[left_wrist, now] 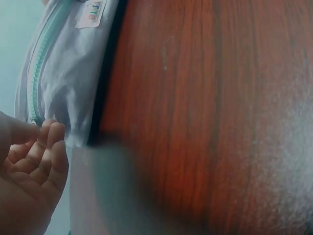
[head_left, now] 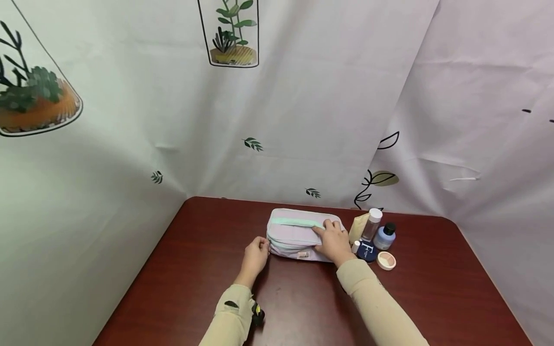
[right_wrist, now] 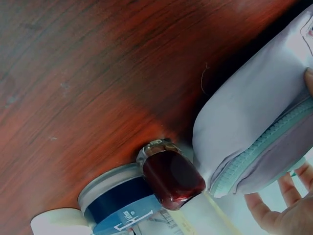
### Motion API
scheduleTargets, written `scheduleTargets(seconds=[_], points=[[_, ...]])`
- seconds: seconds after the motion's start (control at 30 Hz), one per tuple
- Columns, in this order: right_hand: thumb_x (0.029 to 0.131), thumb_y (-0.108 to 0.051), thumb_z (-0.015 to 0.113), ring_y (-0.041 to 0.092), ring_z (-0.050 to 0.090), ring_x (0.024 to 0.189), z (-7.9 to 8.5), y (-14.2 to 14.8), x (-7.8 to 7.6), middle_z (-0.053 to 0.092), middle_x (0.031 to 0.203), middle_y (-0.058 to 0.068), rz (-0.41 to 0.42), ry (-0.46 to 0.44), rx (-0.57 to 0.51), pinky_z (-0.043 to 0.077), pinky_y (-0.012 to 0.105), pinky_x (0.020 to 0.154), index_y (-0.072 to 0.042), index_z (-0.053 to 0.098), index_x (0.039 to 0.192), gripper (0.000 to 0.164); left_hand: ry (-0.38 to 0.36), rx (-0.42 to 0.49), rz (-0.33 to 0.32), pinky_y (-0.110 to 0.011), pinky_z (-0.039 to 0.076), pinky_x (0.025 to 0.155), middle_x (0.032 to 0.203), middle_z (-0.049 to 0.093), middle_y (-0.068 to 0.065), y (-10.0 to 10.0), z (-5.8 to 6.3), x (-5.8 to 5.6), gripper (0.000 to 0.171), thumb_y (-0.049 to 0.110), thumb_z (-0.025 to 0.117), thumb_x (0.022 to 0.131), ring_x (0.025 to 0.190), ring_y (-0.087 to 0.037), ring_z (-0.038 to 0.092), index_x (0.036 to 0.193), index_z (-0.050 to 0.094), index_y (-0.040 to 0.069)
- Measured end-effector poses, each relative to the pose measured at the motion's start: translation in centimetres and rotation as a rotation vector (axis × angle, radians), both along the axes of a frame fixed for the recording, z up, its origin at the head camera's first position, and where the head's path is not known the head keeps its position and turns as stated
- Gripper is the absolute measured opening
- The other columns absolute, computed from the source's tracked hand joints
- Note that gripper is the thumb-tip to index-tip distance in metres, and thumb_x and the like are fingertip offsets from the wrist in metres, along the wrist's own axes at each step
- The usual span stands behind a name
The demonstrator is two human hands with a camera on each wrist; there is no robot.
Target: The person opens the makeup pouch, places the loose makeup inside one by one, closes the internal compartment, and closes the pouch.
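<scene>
A lilac cosmetic bag (head_left: 303, 235) with a mint handle strap and mint zipper (left_wrist: 35, 93) lies near the table's back edge. My left hand (head_left: 256, 254) is at its left front corner, thumb and fingertips pinching the zipper's end; the pull itself is mostly hidden by the fingers. My right hand (head_left: 334, 242) holds the bag's right part, thumb on the front side and fingers spread over the top. In the right wrist view, the zipper curves round the bag's right end, close beside a small dark red bottle (right_wrist: 173, 178).
Right of the bag stand a cream tube (head_left: 358, 227), a clear white-capped bottle (head_left: 372, 225) and a blue black-capped bottle (head_left: 384, 236). A navy round case (head_left: 367, 251) and a small round compact (head_left: 386, 260) are in front of them. Patterned cloth (head_left: 303, 120) hangs behind the table (head_left: 207, 226).
</scene>
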State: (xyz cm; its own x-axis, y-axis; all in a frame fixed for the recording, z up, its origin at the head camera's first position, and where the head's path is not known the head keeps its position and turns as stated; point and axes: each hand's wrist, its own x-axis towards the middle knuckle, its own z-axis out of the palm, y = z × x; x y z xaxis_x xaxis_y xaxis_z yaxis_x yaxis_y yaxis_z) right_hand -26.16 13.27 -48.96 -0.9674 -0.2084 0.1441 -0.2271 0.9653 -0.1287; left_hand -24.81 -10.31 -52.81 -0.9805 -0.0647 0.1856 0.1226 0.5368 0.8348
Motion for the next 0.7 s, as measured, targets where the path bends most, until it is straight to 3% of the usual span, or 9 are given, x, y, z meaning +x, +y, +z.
scheduleTargets(seconds=[0.47,0.7], points=[[0.067,-0.032,0.08,0.031,0.041,0.098,-0.41,-0.02,-0.12,0.047,0.103,0.01,0.011,0.032,-0.009,0.04,0.051,0.073,-0.02,0.063,0.121,0.057,-0.01,0.077,-0.037,-0.024,0.048,0.056,0.067,0.065,-0.005,0.26,-0.25,-0.13,0.007,0.004,0.064,0.08,0.057,-0.012,0.061,0.078,0.067,-0.001],[0.065,-0.03,0.082,0.03,0.041,0.097,-0.81,-0.15,-0.14,0.047,0.103,0.009,0.035,0.063,-0.007,0.039,0.049,0.069,-0.02,0.063,0.12,0.059,-0.029,0.05,-0.022,-0.024,0.046,0.055,0.065,0.064,-0.003,0.47,-0.22,0.13,0.005,0.006,0.066,0.077,0.056,-0.01,0.058,0.075,0.068,0.001]])
